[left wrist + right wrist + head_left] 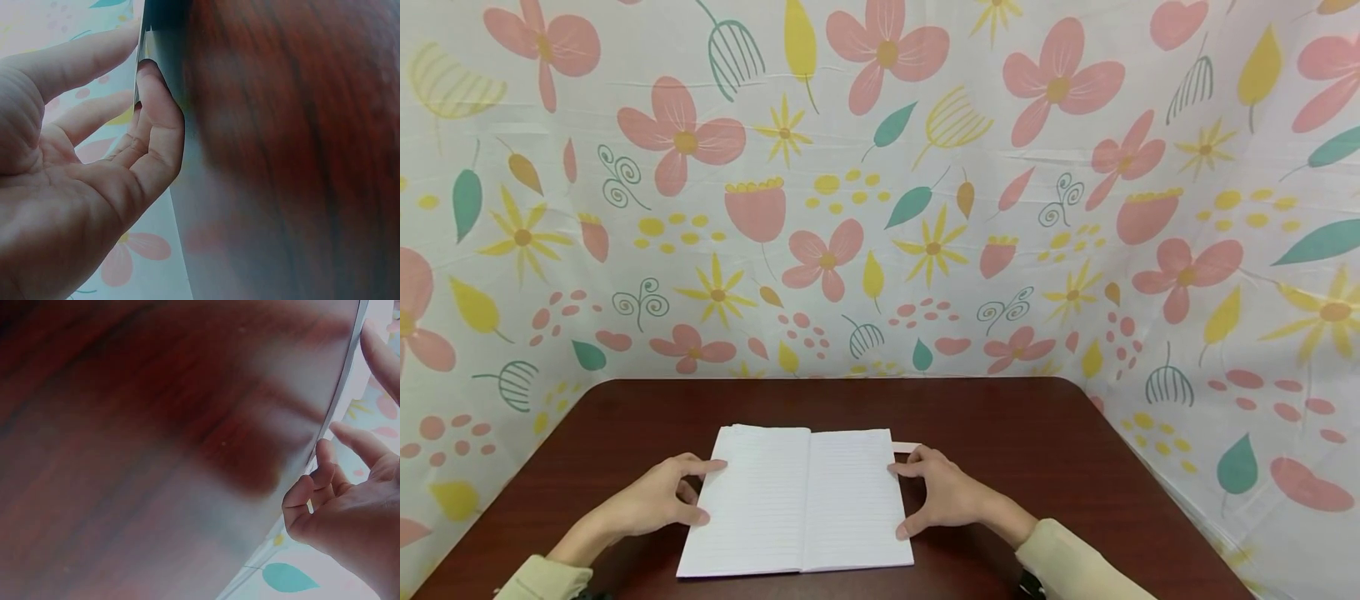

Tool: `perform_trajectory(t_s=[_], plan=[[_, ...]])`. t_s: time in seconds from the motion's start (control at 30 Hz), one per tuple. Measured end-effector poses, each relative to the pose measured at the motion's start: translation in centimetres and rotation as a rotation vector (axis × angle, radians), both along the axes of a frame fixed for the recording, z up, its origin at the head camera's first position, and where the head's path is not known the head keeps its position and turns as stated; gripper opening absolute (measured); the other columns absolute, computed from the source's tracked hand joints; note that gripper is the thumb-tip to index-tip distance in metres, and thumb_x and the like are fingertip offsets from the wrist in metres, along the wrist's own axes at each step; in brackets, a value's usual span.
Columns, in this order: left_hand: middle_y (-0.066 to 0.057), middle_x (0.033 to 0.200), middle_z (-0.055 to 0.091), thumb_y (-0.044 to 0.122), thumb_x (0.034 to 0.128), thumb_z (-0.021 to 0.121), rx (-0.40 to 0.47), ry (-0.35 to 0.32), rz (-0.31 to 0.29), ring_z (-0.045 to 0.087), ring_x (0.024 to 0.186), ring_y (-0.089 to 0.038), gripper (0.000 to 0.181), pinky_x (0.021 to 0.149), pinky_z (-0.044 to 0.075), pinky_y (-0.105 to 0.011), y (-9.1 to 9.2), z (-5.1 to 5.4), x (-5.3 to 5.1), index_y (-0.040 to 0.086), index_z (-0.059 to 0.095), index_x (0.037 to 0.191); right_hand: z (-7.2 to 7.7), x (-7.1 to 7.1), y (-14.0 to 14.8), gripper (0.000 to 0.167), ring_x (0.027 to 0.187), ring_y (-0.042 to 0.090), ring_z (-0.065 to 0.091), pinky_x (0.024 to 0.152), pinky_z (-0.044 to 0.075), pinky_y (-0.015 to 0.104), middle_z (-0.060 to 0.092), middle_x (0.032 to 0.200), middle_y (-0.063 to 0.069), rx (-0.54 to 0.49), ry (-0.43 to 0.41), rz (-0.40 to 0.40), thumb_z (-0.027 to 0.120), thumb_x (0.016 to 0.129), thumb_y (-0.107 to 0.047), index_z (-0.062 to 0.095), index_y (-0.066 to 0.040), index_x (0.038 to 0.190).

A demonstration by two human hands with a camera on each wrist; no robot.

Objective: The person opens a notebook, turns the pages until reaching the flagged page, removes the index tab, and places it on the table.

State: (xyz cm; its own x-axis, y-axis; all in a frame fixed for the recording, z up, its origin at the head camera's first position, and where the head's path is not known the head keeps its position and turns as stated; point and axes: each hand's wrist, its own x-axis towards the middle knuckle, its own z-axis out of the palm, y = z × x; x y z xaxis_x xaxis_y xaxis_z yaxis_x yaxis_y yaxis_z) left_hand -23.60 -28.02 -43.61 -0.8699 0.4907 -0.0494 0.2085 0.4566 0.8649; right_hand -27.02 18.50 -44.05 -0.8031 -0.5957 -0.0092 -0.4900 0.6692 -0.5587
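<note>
An open notebook (850, 500) with lined white pages lies on the dark table, its centre fold running front to back. My left hand (658, 497) grips its left edge: thumb and index finger lie on the page, and the left wrist view shows other fingers (159, 119) curled behind the thin notebook edge. At the opposite side, my right hand (951, 492) holds the right edge, thumb and index finger on the page margin. Its remaining fingers (322, 478) bend in at the edge in the right wrist view. A narrow white strip (907, 447) sticks out beyond the right page, partly behind the right hand.
The reddish-brown table (1015, 433) has rounded far corners and a glossy top. A white cloth (880, 333) printed with flowers and leaves hangs behind it and along both sides.
</note>
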Motion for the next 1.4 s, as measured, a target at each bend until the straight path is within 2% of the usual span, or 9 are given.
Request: perform_trajectory(t_s=[0.4, 0.7, 0.93, 1.23, 1.4], plan=[[-0.029, 0.131, 0.049, -0.003, 0.0844, 0.085, -0.026, -0.008, 0.031, 0.064, 0.085, -0.031, 0.076, 0.067, 0.054, -0.034, 0.1, 0.0, -0.1, -0.013, 0.048, 0.150, 0.1, 0.1, -0.3, 0.086, 0.110, 0.026, 0.045, 0.085, 0.044, 0.041, 0.050, 0.118, 0.002, 0.002, 0.018, 0.009, 0.099, 0.072, -0.042, 0.066, -0.007, 0.143], [-0.029, 0.131, 0.049, -0.003, 0.0843, 0.085, -0.032, -0.009, 0.037, 0.063, 0.084, -0.031, 0.076, 0.066, 0.053, -0.033, 0.2, 0.1, -0.1, -0.013, 0.048, 0.150, 0.0, 0.5, -1.0, 0.093, 0.107, 0.025, 0.049, 0.082, 0.047, 0.042, 0.056, 0.121, 0.007, 0.026, 0.088, -0.066, 0.100, 0.067, -0.049, 0.068, -0.001, 0.140], [-0.029, 0.131, 0.048, -0.004, 0.0846, 0.085, -0.024, -0.016, 0.033, 0.062, 0.084, -0.031, 0.076, 0.066, 0.053, -0.033, 0.1, 0.0, -0.1, -0.013, 0.048, 0.150, 0.0, 0.6, -1.4, 0.085, 0.110, 0.029, 0.050, 0.084, 0.047, 0.044, 0.057, 0.124, 0.013, 0.001, 0.092, -0.028, 0.099, 0.070, -0.043, 0.070, 0.001, 0.136], [-0.029, 0.130, 0.049, -0.004, 0.0843, 0.085, -0.022, -0.012, 0.032, 0.064, 0.084, -0.031, 0.076, 0.066, 0.053, -0.033, 0.2, 0.1, -0.1, -0.014, 0.048, 0.150, 0.1, 0.6, -2.4, 0.088, 0.106, 0.026, 0.050, 0.079, 0.045, 0.037, 0.057, 0.116, 0.009, -0.003, 0.161, -0.031, 0.099, 0.067, -0.047, 0.071, 0.001, 0.135], [-0.028, 0.129, 0.049, -0.004, 0.0847, 0.084, -0.019, -0.013, 0.027, 0.063, 0.083, -0.031, 0.076, 0.065, 0.052, -0.032, 0.2, 0.2, -0.1, -0.014, 0.047, 0.150, 0.2, 0.6, -3.1, 0.086, 0.105, 0.025, 0.051, 0.078, 0.043, 0.037, 0.057, 0.113, 0.006, -0.007, 0.158, -0.036, 0.099, 0.067, -0.047, 0.072, -0.001, 0.134]])
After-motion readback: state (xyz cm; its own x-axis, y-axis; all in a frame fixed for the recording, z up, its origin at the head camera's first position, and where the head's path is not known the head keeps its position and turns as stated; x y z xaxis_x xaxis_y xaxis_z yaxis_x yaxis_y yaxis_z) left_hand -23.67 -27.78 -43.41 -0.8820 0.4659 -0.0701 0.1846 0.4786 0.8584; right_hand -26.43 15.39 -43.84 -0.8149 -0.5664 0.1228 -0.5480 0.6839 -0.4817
